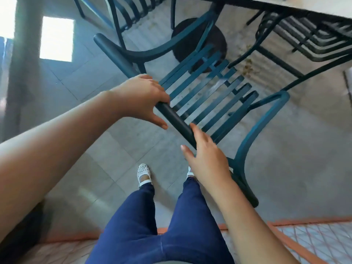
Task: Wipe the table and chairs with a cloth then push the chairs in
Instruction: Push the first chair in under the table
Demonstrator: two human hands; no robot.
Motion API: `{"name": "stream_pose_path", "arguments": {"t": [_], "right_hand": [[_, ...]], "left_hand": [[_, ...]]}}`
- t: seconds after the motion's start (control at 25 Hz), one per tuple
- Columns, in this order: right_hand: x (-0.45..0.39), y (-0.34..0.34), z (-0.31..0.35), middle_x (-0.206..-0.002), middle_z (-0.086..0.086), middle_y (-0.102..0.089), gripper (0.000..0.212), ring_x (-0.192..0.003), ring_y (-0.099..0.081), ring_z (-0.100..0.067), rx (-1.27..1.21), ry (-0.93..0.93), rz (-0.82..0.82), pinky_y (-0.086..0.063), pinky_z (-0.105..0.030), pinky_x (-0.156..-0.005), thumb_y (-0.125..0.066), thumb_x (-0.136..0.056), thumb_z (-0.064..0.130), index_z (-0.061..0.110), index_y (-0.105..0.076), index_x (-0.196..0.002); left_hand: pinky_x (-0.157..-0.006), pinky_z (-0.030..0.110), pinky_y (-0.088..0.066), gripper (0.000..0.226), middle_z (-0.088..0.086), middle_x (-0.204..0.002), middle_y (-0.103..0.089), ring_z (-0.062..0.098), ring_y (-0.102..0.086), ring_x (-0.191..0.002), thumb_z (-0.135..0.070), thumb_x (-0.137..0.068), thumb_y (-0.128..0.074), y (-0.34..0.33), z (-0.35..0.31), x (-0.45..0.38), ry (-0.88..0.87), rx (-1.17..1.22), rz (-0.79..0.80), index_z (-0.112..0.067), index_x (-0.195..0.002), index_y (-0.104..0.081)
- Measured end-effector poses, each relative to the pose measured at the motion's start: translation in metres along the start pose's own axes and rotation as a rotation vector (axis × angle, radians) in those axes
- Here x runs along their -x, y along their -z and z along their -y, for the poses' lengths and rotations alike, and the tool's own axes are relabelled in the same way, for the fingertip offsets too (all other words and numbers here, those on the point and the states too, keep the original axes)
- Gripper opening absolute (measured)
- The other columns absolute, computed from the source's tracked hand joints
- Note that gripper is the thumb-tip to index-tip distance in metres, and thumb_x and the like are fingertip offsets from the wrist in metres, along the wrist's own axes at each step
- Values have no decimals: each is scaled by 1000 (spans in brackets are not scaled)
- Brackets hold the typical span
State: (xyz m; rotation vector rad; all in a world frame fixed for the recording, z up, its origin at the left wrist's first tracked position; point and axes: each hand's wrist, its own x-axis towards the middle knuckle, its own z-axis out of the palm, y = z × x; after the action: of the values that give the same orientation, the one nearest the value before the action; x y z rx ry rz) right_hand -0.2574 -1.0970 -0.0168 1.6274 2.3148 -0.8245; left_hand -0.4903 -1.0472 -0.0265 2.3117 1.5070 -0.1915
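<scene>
left hand [142, 96] fingers curled over chair top rail [172, 115]; right hand [207, 159] spread, touching it; push evenly toward table [323, 6]

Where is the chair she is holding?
Head view, centre: the chair stands before her feet, seat partly under the table, left hand on its top rail.

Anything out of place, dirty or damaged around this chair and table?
Yes: brownish specks and stains mark the floor under the table, right of its round base. The chair is angled to the table edge, not yet pushed in. No cloth is in view; no damage shows.
</scene>
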Motion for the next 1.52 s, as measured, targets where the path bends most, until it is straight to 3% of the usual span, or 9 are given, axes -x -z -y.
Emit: {"name": "stream_pose_path", "arguments": {"t": [0.12,0.2,0.4,0.56,0.76,0.96,1.12,1.24,1.52], "right_hand": [[0,-8,-11,-123,-3,-58,46,-104,-58,-28,59,-235,-128,-44,-33,-77,-55,-90,44,22,-45,-130],[1,-14,-13,-103,-4,-66,35,-90,-62,-29,98,-297,-208,-42,-30,-66,-58,-85,42,21,-58,-112],[8,-27,-27,-75,-3,-70,34,-68,-66,-28,113,-116,-416,-48,-30,-53,-80,-65,34,17,-71,-93],[21,-35,-58,-88,1,-74,45,-76,-69,-21,140,45,-491,-56,-32,-55,-87,-57,37,15,-74,-94],[30,-9,-110,-106,4,-71,56,-92,-68,-14,99,210,-499,-57,-34,-67,-61,-74,66,17,-74,-99],[16,12,-151,-102,1,-73,56,-88,-70,-19,68,236,-598,-57,-33,-68,-41,-91,58,15,-75,-98],[-8,25,-180,-90,0,-74,44,-79,-71,-20,71,214,-690,-55,-28,-62,-45,-92,45,13,-76,-90],[-13,37,-209,-86,0,-75,37,-76,-71,-19,78,261,-705,-55,-31,-58,-51,-89,39,12,-76,-86],[-25,71,-277,-86,-1,-74,38,-75,-70,-18,97,366,-695,-54,-25,-62,-50,-88,39,12,-77,-85]], "left_hand": [[-97,36,-39,35,-8,-85,-63,18,-58,-90,-59,-79,-58,4,28,-8,168,-115,-18,-29,-96,-67],[-94,34,-38,34,-6,-78,-61,19,-56,-86,-59,-81,-57,3,30,-9,255,-184,-16,-29,-94,-68],[-92,33,-36,45,-7,-83,-58,19,-54,-92,-69,-75,-54,-2,12,2,359,-247,108,-32,-99,-63],[-94,33,-36,39,-9,-87,-59,19,-55,-95,-67,-77,-55,-17,-19,25,431,-188,134,-32,-94,-59],[-93,36,-33,47,-8,-100,-63,20,-56,-100,-69,-78,-49,-23,-73,23,503,-121,195,-29,-100,-59],[-92,41,-37,67,-6,-87,-60,19,-56,-93,-84,-68,-41,-19,-106,-5,469,-19,271,-24,-89,-60],[-106,58,-27,78,-7,-138,-49,25,-30,-138,-84,-72,-33,-17,-111,-42,305,30,329,-35,-130,-50],[-88,45,-49,85,-8,-122,-59,22,-44,-126,-89,-65,-26,-24,-131,-56,389,-12,226,-32,-122,-55],[-81,34,-49,95,-9,-100,-64,14,-58,-102,-94,-56,-17,-32,-192,-91,567,-4,150,-27,-108,-58]]}}
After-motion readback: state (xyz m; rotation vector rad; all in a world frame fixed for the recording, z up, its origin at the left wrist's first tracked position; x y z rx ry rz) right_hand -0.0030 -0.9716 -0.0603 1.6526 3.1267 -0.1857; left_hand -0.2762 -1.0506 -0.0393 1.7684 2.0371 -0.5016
